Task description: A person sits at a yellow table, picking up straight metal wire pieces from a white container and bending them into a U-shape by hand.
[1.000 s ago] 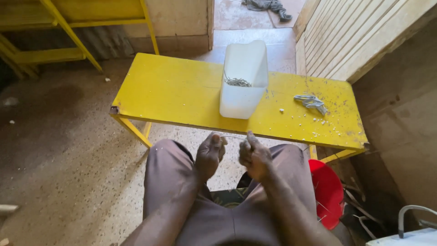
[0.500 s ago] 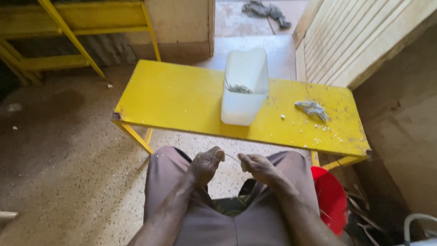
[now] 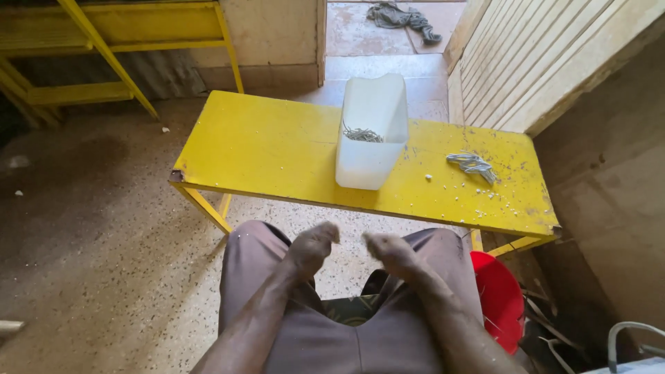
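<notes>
White tub (image 3: 372,131) stands upright mid-way along the yellow surface (image 3: 277,149), a few thin grey-green strands in it and a small bundle (image 3: 473,164) lying to its right. I see my left hand (image 3: 313,247) and right hand (image 3: 391,251) over my knees, both blurred; whether either grip holds anything, I cannot tell. A careless reach could tip the tall tub.

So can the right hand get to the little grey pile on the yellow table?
Probably yes. The right hand is over the lap, and nothing lies between it and the grey pile on the yellow table; the white tub stands off to the side.
</notes>
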